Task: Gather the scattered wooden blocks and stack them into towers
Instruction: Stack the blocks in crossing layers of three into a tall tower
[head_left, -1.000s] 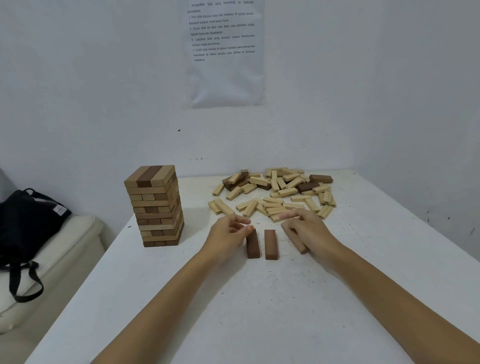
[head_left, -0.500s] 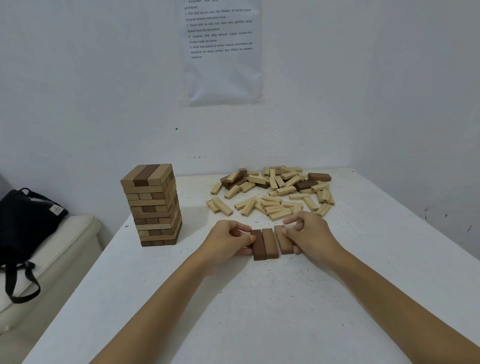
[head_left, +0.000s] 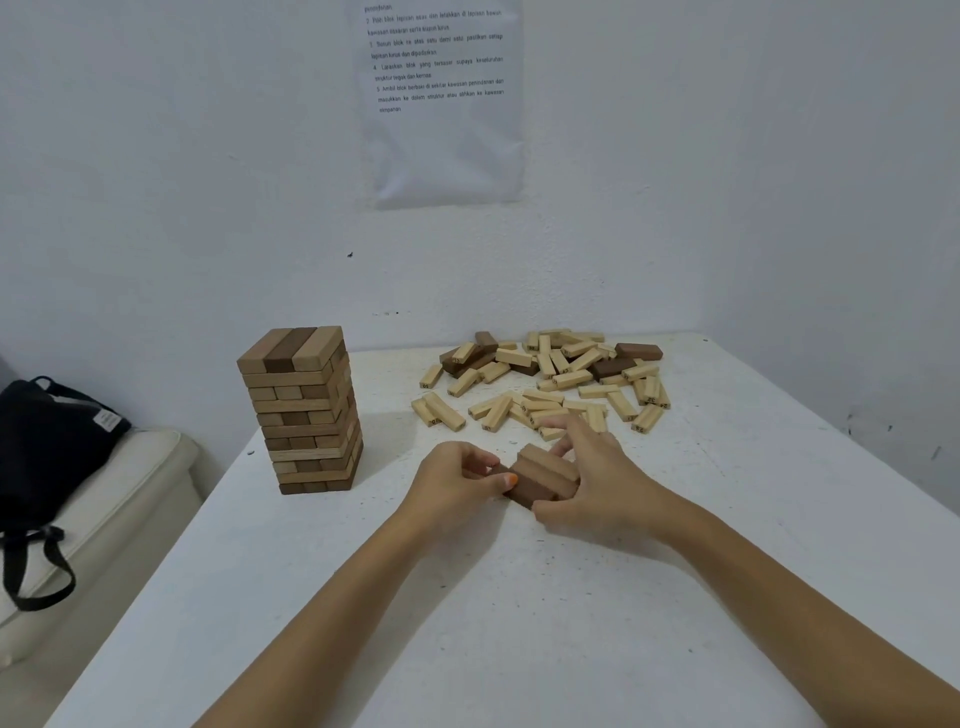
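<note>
The three brown blocks (head_left: 545, 475), lying apart a second ago, are now squeezed into one tight row at the centre of the frame and turned aslant low on the table (head_left: 519, 623). The left hand (head_left: 457, 480) and right hand (head_left: 597, 483) pinch the row from either side with curled fingers. It looks like the first layer of a new tower; the finished tower (head_left: 304, 410) stands left of centre, and the loose pile (head_left: 550, 379) above the hands is yet to be gathered.

Soft, even, dimmish indoor light casts faint shadows on the desk (head_left: 519, 623), with mild wide-angle bending at the edges and slight overall softness.
</note>
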